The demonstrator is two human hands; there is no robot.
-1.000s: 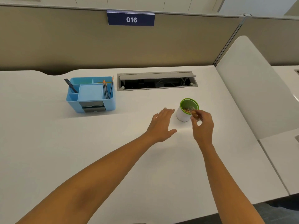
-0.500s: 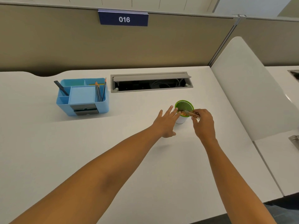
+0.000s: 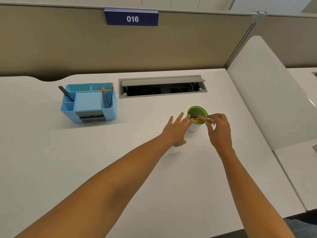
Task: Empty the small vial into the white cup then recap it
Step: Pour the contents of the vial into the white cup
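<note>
A white cup with a green rim and green inside stands on the white desk. My right hand holds a small clear vial tipped sideways over the cup's mouth, its open end pointing left. Small orange bits lie at the vial's mouth and over the cup's near rim. My left hand rests beside the cup on its left, fingers spread, fingertips touching the rim. No cap is visible.
A blue desk organiser with pencils and a pen stands at the back left. A grey cable hatch lies open in the desk behind the cup. A white side panel rises to the right.
My left hand has moved right until its fingertips reach the cup. My right hand has tipped the vial flatter over the cup's mouth.
</note>
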